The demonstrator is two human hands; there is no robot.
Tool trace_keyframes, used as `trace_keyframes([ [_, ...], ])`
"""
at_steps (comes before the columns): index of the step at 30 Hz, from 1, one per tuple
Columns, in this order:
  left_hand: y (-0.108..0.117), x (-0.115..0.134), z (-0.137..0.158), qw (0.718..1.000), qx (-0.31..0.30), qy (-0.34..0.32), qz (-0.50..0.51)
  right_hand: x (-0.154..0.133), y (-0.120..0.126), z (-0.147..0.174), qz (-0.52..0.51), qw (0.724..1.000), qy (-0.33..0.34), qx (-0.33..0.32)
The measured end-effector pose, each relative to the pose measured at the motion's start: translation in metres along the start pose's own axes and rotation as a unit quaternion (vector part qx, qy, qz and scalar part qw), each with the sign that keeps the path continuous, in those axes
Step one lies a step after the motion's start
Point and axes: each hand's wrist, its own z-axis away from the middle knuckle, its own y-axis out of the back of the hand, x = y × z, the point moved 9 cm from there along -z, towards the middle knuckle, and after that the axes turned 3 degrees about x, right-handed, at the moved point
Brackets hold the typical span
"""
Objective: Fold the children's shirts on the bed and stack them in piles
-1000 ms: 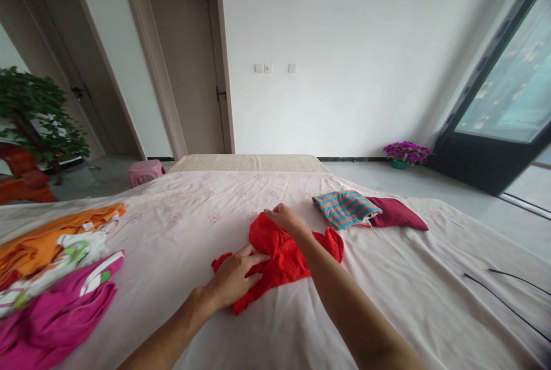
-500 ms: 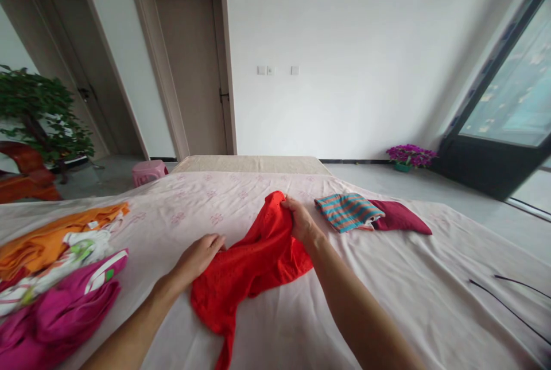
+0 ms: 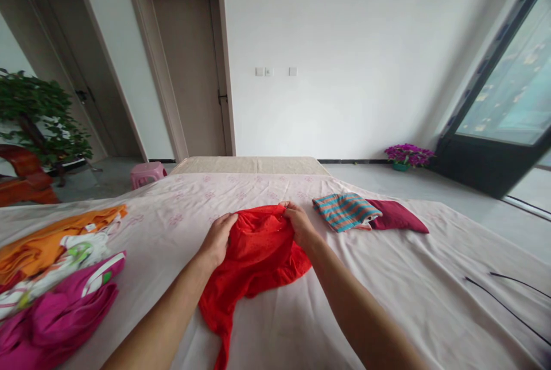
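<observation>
A bright red garment (image 3: 262, 255) lies partly raised off the pale bedsheet in front of me, with a narrow strip trailing toward the bottom edge. My left hand (image 3: 220, 238) is closed on its upper left edge. Its upper right corner is pinched in my right hand (image 3: 297, 222). Between the two hands the top edge runs nearly straight; the lower part hangs in loose folds onto the sheet. What exact kind of garment it is, I cannot tell.
Right of my hands lie a striped folded cloth (image 3: 346, 211) and a dark red folded cloth (image 3: 398, 216). Orange (image 3: 55, 244), white and magenta clothes (image 3: 64, 318) are heaped at left. Two black cords (image 3: 508, 307) cross the right side of the sheet (image 3: 387, 289).
My left hand has moved up and right along the red garment and now grips its top edge. The right hand has lowered slightly, and the top edge is now spread between both hands.
</observation>
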Motion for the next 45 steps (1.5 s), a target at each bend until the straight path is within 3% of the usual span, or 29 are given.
trace_keyframes([
  [2, 0.003, -0.002, -0.003, 0.996, 0.001, 0.041, 0.084, 0.005, 0.016, 0.000, 0.141, 0.989, 0.020, 0.045],
  [4, 0.005, -0.005, -0.005, 0.990, 0.015, 0.067, 0.124, -0.007, 0.016, 0.009, 0.282, 0.951, 0.102, 0.078],
  [6, 0.005, -0.004, -0.006, 0.988, 0.033, 0.063, 0.138, -0.031, -0.002, 0.028, 0.388, 0.892, 0.212, 0.093],
  [8, 0.002, 0.003, -0.005, 0.991, 0.028, 0.030, 0.129, -0.048, -0.029, 0.047, 0.453, 0.844, 0.279, 0.068],
  [10, -0.001, 0.014, -0.003, 0.995, 0.016, -0.014, 0.096, -0.053, -0.051, 0.055, 0.487, 0.830, 0.270, 0.028],
  [14, 0.005, 0.026, 0.001, 0.994, 0.042, -0.048, 0.090, -0.028, -0.062, 0.050, 0.541, 0.827, 0.145, -0.044],
  [17, 0.009, 0.017, -0.001, 0.983, 0.051, -0.006, 0.178, -0.011, -0.057, 0.048, 0.615, 0.778, 0.113, -0.061],
  [19, 0.007, 0.003, 0.000, 0.975, 0.052, 0.050, 0.211, -0.014, -0.054, 0.050, 0.653, 0.744, 0.132, -0.037],
  [21, 0.003, -0.008, 0.002, 0.972, 0.043, 0.090, 0.212, -0.028, -0.060, 0.057, 0.664, 0.720, 0.201, -0.008],
  [23, -0.002, -0.012, 0.004, 0.975, 0.029, 0.098, 0.198, -0.044, -0.073, 0.067, 0.657, 0.700, 0.280, 0.000],
  [25, -0.005, -0.012, 0.004, 0.980, 0.021, 0.084, 0.180, -0.047, -0.084, 0.071, 0.657, 0.688, 0.308, -0.029],
  [27, -0.002, -0.010, 0.002, 0.985, 0.023, 0.061, 0.158, -0.043, -0.088, 0.068, 0.650, 0.699, 0.294, -0.059],
  [28, 0.002, -0.007, 0.000, 0.989, 0.034, 0.043, 0.139, -0.043, -0.087, 0.065, 0.632, 0.718, 0.285, -0.066],
  [30, 0.017, 0.001, -0.004, 0.996, 0.070, -0.011, 0.063, -0.044, -0.078, 0.055, 0.552, 0.792, 0.254, -0.069],
  [32, 0.028, 0.014, -0.006, 0.991, 0.081, -0.070, -0.085, -0.044, -0.065, 0.042, 0.426, 0.881, 0.192, -0.075],
  [34, 0.027, 0.023, -0.006, 0.954, 0.050, -0.104, -0.276, -0.044, -0.053, 0.031, 0.317, 0.936, 0.135, -0.075],
  [37, 0.022, 0.039, 0.005, 0.868, 0.046, -0.138, -0.475, -0.051, -0.045, 0.021, 0.243, 0.961, 0.122, -0.055],
  [40, 0.003, 0.074, 0.030, 0.821, 0.098, -0.249, -0.505, -0.053, -0.048, 0.018, 0.194, 0.973, 0.111, -0.051],
  [42, -0.016, 0.086, 0.044, 0.829, 0.079, -0.287, -0.474, -0.050, -0.056, 0.018, 0.172, 0.978, 0.103, -0.058],
  [45, -0.034, 0.083, 0.044, 0.883, 0.022, -0.242, -0.401, -0.046, -0.071, 0.017, 0.157, 0.979, 0.109, -0.072],
])
